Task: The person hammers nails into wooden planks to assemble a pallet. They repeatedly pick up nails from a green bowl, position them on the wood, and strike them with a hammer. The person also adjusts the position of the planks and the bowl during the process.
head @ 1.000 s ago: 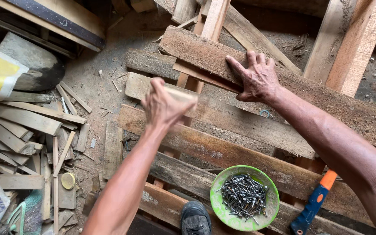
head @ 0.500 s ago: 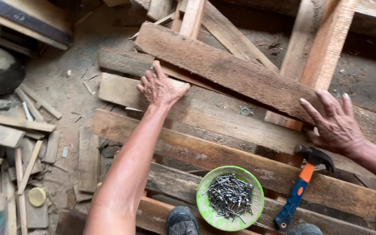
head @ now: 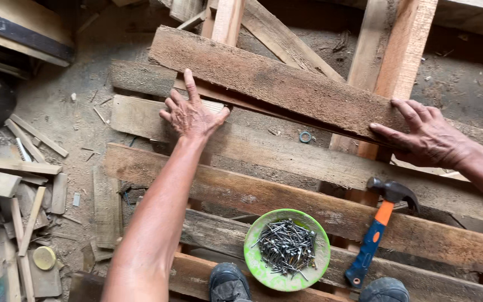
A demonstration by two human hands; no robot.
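A rough, dark wooden plank (head: 275,84) lies slanted across other boards, running from upper left to right. My left hand (head: 191,114) presses against its near edge at the left, fingers spread, thumb along the edge. My right hand (head: 429,137) rests flat on the plank's right part, fingers spread over its near edge. Below lie several long boards (head: 264,196) side by side. A hammer with an orange and blue handle (head: 377,235) lies on the boards under my right hand. A green bowl of nails (head: 287,249) sits near my shoes.
Two upright pale beams (head: 392,50) cross under the plank at the back. Wood offcuts (head: 18,190) and a small round yellow lid (head: 44,258) litter the dirt floor at the left. A small metal ring (head: 305,136) lies on a board. My shoe tips (head: 227,282) show at the bottom.
My right hand has moved from the plank's left part to its right end. My left hand has gone from a pale wood block to the plank's left near edge.
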